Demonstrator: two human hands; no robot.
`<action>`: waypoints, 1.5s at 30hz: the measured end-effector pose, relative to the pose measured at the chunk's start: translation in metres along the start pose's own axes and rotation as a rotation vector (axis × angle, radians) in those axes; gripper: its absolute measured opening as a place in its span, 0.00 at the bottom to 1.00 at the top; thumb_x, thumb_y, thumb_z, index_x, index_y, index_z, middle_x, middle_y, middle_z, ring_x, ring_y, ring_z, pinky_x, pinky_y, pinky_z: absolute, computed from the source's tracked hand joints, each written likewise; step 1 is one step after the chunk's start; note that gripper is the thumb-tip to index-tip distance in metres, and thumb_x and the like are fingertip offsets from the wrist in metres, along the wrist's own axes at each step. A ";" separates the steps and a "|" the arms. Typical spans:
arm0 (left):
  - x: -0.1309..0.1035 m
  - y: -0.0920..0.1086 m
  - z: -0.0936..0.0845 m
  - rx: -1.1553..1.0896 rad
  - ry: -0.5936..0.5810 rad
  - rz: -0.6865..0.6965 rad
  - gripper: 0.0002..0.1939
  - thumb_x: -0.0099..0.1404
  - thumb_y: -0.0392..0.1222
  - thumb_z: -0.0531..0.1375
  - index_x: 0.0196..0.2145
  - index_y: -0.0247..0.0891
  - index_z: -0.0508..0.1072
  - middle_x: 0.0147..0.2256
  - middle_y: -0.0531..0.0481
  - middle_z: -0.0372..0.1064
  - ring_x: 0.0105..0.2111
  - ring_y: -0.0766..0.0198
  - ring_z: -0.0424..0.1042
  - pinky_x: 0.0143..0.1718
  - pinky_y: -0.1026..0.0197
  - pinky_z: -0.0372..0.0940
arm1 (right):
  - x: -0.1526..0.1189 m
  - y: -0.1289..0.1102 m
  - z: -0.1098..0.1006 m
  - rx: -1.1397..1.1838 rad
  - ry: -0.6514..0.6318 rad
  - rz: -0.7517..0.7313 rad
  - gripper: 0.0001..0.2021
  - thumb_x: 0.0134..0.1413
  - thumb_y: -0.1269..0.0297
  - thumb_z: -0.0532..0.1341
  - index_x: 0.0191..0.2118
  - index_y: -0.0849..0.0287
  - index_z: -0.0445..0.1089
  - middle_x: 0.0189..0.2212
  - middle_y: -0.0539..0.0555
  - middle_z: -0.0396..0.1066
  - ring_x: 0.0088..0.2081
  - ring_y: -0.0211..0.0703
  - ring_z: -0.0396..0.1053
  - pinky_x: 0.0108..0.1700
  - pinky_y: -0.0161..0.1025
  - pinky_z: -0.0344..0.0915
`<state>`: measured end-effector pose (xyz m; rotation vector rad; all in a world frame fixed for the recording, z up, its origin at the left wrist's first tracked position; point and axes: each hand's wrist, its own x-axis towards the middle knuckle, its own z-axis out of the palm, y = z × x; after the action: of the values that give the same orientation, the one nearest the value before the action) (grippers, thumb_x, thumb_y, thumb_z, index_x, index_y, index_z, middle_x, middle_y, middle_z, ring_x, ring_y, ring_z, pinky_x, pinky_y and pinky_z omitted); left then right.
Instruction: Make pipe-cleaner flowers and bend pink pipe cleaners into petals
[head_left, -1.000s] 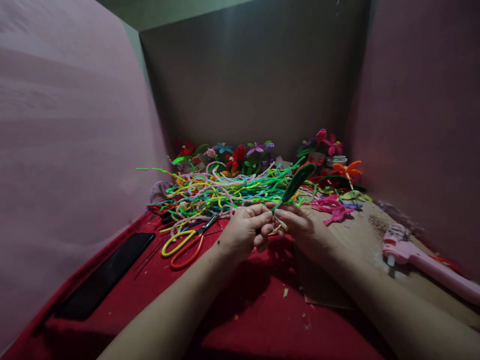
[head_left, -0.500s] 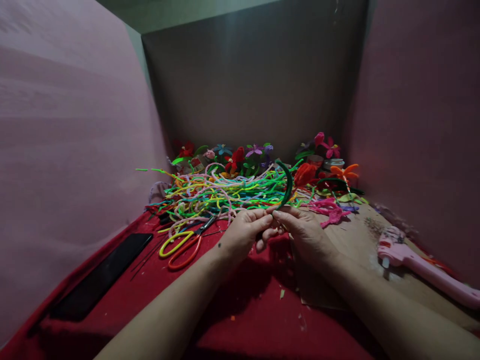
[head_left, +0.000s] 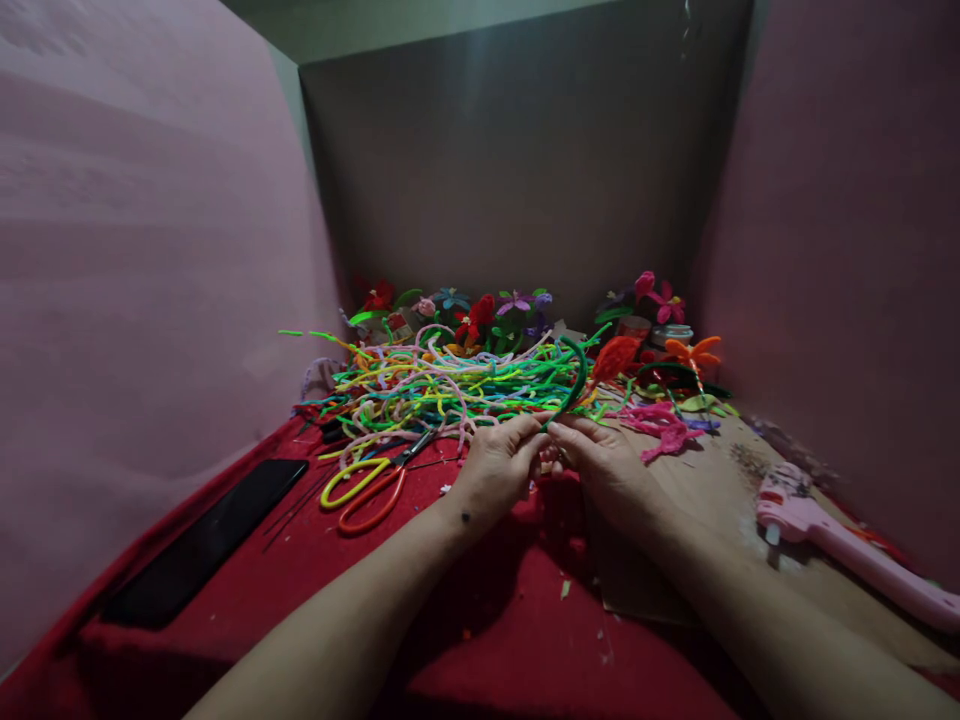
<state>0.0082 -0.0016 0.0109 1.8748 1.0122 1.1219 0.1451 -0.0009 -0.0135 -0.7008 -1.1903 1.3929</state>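
A dark green pipe cleaner (head_left: 580, 370) curves upward from between my two hands. My left hand (head_left: 504, 460) pinches its lower end between thumb and fingers. Close beside it, my right hand (head_left: 600, 465) is also closed on the green pipe cleaner, the fingertips of both hands nearly touching. Just beyond them spreads a heap of coloured pipe cleaners (head_left: 435, 385). Scissors (head_left: 367, 490) with one yellow and one red handle lie left of my left hand. The exact grip of the lower fingers is partly hidden.
A black phone (head_left: 210, 540) lies on the red cloth (head_left: 480, 640) at left. A pink glue gun (head_left: 832, 540) rests on a cardboard sheet (head_left: 720, 510) at right. Several pipe-cleaner flowers (head_left: 476, 318) stand at the back. Pink walls (head_left: 150, 250) rise on both sides.
The curved green pipe cleaner has tipped slightly lower, and its lower part shows more between the fingertips. Both hands stay together, with my left fingers drawn in more. The view has shifted slightly.
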 end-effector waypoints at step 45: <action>0.002 0.000 -0.005 -0.998 -0.330 -0.485 0.02 0.60 0.35 0.55 0.31 0.34 0.65 0.15 0.61 0.55 0.08 0.79 0.46 0.09 0.74 0.47 | 0.007 0.004 -0.008 0.220 -0.003 0.186 0.07 0.42 0.61 0.64 0.25 0.59 0.70 0.22 0.49 0.70 0.23 0.36 0.64 0.27 0.35 0.59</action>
<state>0.0039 0.0008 0.0130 0.8930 0.5015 0.7574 0.1496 0.0088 -0.0185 -0.6655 -0.9745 1.6517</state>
